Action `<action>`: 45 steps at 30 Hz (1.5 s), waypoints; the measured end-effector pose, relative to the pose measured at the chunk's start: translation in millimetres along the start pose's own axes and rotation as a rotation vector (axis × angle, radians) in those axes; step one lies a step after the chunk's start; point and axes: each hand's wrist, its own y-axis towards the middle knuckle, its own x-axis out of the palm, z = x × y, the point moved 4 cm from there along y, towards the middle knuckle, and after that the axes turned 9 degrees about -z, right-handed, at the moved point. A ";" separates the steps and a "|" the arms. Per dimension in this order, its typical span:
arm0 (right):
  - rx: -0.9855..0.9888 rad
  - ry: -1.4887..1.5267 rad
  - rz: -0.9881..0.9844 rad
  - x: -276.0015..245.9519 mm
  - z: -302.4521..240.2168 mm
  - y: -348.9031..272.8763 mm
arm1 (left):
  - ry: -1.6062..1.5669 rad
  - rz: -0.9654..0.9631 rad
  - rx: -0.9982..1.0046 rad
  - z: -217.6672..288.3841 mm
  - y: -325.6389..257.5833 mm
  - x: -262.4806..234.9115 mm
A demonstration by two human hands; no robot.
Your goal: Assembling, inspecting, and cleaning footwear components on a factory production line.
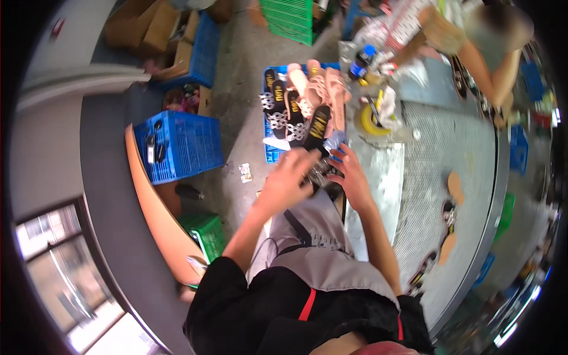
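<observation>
looking down past a pale grey apron [331, 267]. just in front, a black sandal with shiny silvery trim [320, 170], between a bare left hand [288, 180], fingers bent, and a bare right hand [354, 180], fingers curved and parted; too blurred to tell whether clamped on the sandal or merely touching. beyond, a blue plastic crate [273, 155] heaped with pale pink sandals [336, 97] and black sandals [276, 104]. to the right, a grey metal worktop [376, 198] with a yellow tape roll [368, 125].
</observation>
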 end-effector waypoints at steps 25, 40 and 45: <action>0.024 0.370 0.344 -102.2 76.3 -178.1 | -1.409 -0.889 -0.523 104.9 55.4 266.6; 0.172 0.150 0.386 -101.4 80.5 -190.6 | -1.356 -0.666 -0.411 117.9 28.5 244.6; -0.101 0.316 0.245 -92.4 99.6 -210.3 | -1.269 -0.729 -0.331 121.7 26.7 237.2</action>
